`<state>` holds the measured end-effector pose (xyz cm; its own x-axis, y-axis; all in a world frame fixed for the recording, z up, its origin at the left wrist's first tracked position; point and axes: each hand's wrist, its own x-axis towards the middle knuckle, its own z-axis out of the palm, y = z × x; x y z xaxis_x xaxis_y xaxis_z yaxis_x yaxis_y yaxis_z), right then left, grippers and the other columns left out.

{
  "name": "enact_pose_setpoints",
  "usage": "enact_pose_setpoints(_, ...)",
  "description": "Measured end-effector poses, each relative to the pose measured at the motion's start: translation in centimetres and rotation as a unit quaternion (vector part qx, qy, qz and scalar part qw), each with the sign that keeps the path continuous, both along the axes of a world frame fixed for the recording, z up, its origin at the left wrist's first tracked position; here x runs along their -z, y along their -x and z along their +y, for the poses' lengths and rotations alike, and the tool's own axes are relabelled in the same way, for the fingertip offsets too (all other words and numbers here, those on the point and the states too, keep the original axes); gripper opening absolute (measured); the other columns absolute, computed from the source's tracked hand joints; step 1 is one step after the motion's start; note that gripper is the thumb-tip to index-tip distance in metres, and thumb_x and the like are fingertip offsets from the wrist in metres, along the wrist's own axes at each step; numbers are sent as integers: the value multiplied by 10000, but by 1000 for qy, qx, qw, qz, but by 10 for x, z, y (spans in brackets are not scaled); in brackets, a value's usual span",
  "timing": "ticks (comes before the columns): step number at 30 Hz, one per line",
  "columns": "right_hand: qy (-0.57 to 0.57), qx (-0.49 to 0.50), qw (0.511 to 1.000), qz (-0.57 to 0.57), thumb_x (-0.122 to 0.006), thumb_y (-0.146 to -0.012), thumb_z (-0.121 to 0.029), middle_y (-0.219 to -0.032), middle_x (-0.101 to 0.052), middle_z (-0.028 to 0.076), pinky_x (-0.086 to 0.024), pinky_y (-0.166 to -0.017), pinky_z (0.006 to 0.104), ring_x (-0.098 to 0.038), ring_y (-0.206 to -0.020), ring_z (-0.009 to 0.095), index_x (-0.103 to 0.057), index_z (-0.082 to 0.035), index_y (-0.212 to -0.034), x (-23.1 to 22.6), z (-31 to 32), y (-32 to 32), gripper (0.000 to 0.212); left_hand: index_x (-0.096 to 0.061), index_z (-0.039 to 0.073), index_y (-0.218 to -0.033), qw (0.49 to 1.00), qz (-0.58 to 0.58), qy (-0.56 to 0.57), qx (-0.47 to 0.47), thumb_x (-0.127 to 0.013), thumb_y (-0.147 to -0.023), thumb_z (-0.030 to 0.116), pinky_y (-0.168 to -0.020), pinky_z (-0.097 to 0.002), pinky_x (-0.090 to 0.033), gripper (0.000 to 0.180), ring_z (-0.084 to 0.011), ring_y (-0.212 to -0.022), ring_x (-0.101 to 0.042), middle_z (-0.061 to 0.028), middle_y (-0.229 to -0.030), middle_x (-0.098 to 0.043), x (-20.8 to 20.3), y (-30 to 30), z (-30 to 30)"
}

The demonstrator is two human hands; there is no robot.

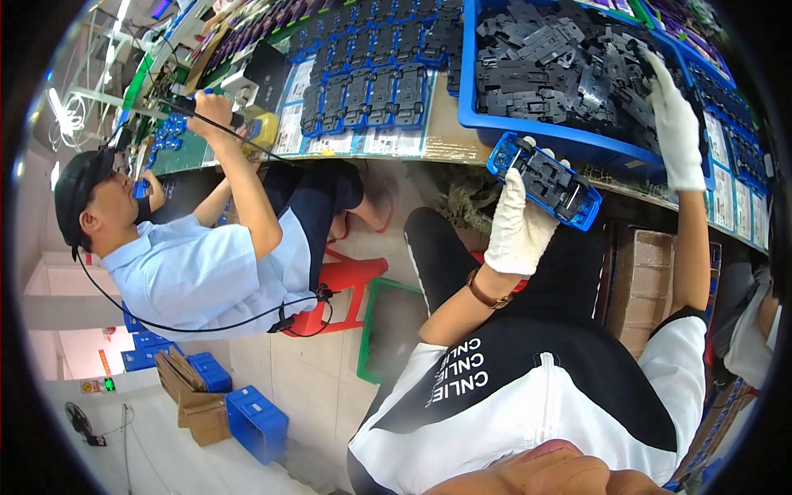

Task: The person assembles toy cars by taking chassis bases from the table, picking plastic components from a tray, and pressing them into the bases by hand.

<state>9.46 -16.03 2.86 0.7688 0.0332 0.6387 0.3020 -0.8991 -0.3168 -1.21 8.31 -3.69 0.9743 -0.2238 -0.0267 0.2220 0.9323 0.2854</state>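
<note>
**Now: one toy-car body in hand, the other hand at the parts bin**

Leftmost sits a co-worker (190,264) in a pale blue shirt and dark cap, one hand raised to a black tool (194,106) over the far left of the tabletop (445,132); that person's work is separate from ours. Just right of the tool, rows of black chassis plates (367,87) lie flat on blue holders, too many and too overlapped for us to count; laying them out in rows probably keeps each piece easy to pick singly.

Nearer us, below the tabletop edge, we see one red stool (351,280) and one green stool frame (388,330) on the floor.

Our left hand (520,227), in a white glove, has its fingers closed round the near end of one blue toy-car body (549,183), held underside up just off the tabletop's near edge, with a black plate seated in it; turned this way, the underside faces us.

Further right, one blue bin (528,132) holds a loose heap of black plates (553,58), again beyond counting. Our right hand (672,124), also gloved white, lies over the bin's right side, fingers extended and touching the heap; whether they pinch a plate we cannot tell.
</note>
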Motion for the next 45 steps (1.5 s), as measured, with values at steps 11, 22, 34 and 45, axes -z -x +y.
enact_pose_setpoints(11,127,-131,979,93,-723,-698,-128,-1099,-573,117,-425,-912,414,-546,-1033,301,-571,-152,-1288,-17,133,115,610,-286,164,-1475,993,-70,-82,-42,-471,-792,727,-1120,-389,-296,903,-208,-1324,-387,-39,-1429,-420,7,5,-16)
enact_pose_setpoints(22,-341,-282,867,230,-547,-881,-168,-1405,-451,171,-289,-1105,361,-404,-1328,249,-404,36,-1389,-4,117,112,566,-476,118,-1317,994,38,-53,-92,-596,-938,237,-980,-402,-457,415,-216,-1099,-573,-52,-1153,-609,-3,-12,2)
enact_pose_setpoints(34,-563,-202,703,385,-635,-892,-121,-1182,-571,57,-530,-717,231,-561,-892,72,-447,-47,-1377,35,119,121,526,-490,91,-1255,976,19,-134,-173,-609,-918,186,-941,-403,-483,369,-247,-1086,-584,-74,-1182,-584,-6,-4,-2)
enact_pose_setpoints(45,-540,-220,731,355,-664,-851,-70,-1273,-545,64,-534,-773,243,-543,-1075,121,-459,-30,-1361,54,135,117,551,-458,113,-1271,951,21,-186,-245,-579,-945,195,-892,-391,-502,358,-231,-1052,-597,-74,-1180,-579,-3,-2,6)
